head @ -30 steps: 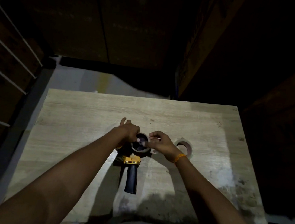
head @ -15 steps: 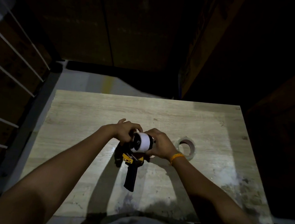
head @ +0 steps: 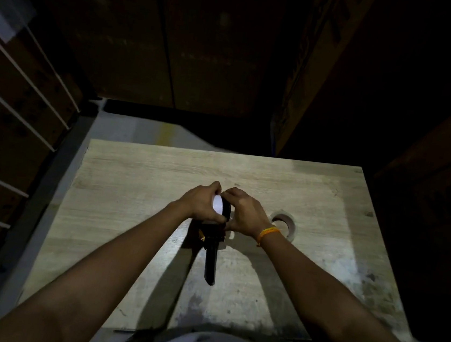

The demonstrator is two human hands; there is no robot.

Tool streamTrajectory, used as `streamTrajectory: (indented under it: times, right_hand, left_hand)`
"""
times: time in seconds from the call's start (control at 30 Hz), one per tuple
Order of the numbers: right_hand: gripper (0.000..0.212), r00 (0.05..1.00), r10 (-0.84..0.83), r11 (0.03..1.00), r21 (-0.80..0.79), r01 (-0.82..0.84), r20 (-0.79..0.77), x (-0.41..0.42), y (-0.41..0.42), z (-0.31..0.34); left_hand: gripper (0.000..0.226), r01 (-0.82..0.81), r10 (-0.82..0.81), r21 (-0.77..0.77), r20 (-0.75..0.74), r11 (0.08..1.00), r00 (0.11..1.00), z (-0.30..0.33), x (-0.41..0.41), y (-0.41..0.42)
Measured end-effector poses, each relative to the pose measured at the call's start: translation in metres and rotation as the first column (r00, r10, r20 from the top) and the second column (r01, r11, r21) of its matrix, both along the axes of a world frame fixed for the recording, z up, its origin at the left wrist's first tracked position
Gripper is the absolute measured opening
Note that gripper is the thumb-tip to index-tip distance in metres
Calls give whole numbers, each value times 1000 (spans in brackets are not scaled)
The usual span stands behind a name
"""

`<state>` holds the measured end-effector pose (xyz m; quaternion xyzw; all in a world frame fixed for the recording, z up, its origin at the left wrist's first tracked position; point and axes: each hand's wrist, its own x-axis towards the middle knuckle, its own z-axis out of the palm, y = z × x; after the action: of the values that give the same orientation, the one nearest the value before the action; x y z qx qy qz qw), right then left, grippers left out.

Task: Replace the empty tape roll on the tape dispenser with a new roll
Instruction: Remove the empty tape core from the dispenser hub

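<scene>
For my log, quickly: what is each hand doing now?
Left hand: closed on the tape roll.
Right hand: closed on the same roll.

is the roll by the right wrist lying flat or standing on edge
Lying flat. The roll rests on the table with its round opening facing up, just beyond the right hand.

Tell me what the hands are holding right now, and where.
Both hands hold the tape dispenser at its roll end: left hand and right hand cup the roll. The handle hangs free.

On the table [head: 138, 189] the tape dispenser [head: 212, 242] lies mid-board — a tape roll [head: 285, 224] just right of it.
</scene>
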<state>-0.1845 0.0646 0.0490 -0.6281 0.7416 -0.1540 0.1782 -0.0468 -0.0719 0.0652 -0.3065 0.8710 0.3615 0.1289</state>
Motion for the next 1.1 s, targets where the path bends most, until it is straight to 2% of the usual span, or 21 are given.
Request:
streamTrajectory:
  times: [0.2,0.37,0.5,0.7,0.93,1.03,1.1]
  right_hand:
    - [77,995,7,1000,-15,-9,-103,6,2,4]
    - [76,981,-42,999,-15,40,-190,16,1,0]
    - [81,975,-75,997,-6,75,-209,19,0,-3]
    - [76,972,-157,987,3,160,-174,27,-5,-8]
    - [55,957,-257,966,0,259,-134,41,-10,-20]
    - [55,950,-294,955,-6,295,-108,44,-10,-26]
    - [59,945,-313,950,-10,313,-94,44,-9,-28]
  left_hand:
    - [84,-25,25,14,-40,1000,999,1,6,3]
    - [83,15,-18,-135,-19,991,1000,7,0,12]
    - [85,39,-42,-161,-14,986,999,7,-2,15]
    - [85,92,-85,-186,48,978,995,10,-6,7]
    - [81,108,-86,-257,94,960,992,8,-4,5]
    - [78,109,-86,-276,97,955,992,7,-5,6]
    - [84,133,-107,-250,113,959,988,7,-6,4]
